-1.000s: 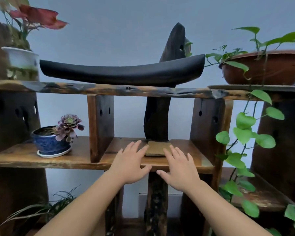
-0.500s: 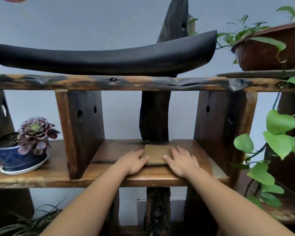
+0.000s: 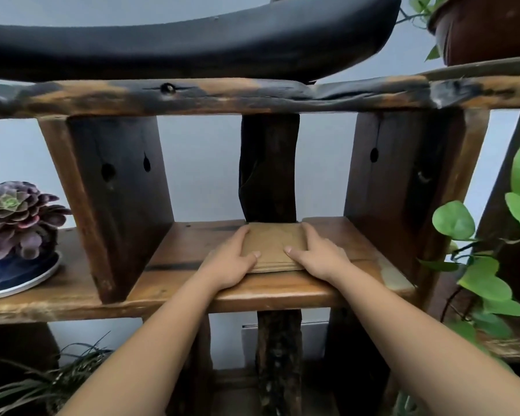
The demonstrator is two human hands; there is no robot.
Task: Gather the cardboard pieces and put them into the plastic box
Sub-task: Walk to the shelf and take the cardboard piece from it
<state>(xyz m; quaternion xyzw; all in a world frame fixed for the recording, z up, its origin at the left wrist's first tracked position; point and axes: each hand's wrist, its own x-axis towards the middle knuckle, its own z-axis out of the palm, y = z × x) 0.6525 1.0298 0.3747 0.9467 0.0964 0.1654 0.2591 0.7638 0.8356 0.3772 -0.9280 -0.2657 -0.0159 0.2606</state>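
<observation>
**Cardboard stack clasped on the shelf**

Both sides of the cardboard stack [image 3: 272, 246] are clasped: the left hand [image 3: 227, 259] at its 9 o'clock edge, the right hand [image 3: 318, 255] at 3 o'clock, thumbs laid on top. The stack lies on the wooden shelf [image 3: 174, 259], against the dark post [image 3: 267, 166] at 12 o'clock. Gathering is judged barely begun; the plastic box is not seen. A potted succulent [image 3: 15, 211] stands at 9 o'clock, pothos leaves [image 3: 454, 220] at 3 o'clock. The crossbeam [image 3: 252, 96] overhead limits lifting room.
</observation>
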